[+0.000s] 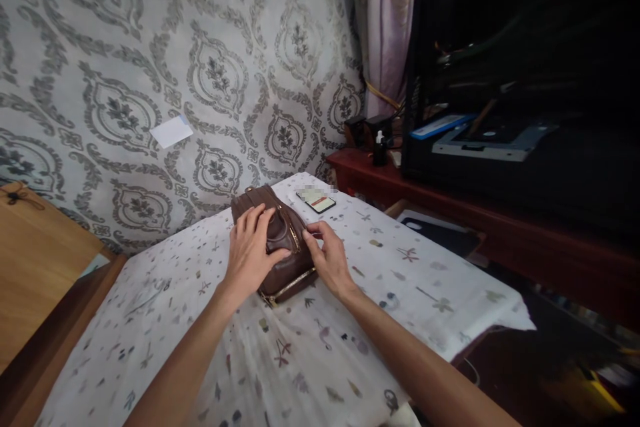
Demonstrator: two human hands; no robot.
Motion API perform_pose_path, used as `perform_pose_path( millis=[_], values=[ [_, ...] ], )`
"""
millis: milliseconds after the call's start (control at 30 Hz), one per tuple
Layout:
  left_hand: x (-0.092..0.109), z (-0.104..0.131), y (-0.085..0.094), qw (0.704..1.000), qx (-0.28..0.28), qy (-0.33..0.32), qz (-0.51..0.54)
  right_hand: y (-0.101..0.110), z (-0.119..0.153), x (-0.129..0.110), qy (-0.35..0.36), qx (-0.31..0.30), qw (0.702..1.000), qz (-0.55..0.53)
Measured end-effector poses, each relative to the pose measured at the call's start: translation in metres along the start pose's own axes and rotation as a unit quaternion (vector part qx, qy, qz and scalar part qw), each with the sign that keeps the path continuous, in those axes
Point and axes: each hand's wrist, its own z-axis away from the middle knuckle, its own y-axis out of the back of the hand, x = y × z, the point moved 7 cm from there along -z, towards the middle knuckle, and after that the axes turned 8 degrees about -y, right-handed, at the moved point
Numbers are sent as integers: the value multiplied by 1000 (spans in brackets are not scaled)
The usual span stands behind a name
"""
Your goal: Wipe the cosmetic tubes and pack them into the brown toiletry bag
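A brown leather bag [287,283] with gold zippers lies on the white patterned cloth [180,320]. Across its upper left part rests my left hand [250,250], palm down, with its fingers spread and the thumb apart from them. My right hand [327,255] is at the bag's right edge, thumb and forefinger pinched together beside the zipper; what lies between the fingertips is too small to make out. Just beyond the bag, a phone [323,205] lies face up with its screen lit.
A red-brown shelf [360,170] at the right carries a large dark screen [500,47] and a small black bottle [380,150]. Below it sits an open drawer [435,230]. Patterned wallpaper with a white card [171,133] stands behind, and a wooden board [45,260] is at the left.
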Motion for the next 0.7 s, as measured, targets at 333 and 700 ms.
perform_pose_path(
  millis=[333,700],
  values=[
    [1,-1,-1,1000,-8,8,-9,1,0,-4,32,25,999,16],
    [1,-2,0,1000,-12,13,-16,-2,3,7,9,-28,1000,-10]
  ],
)
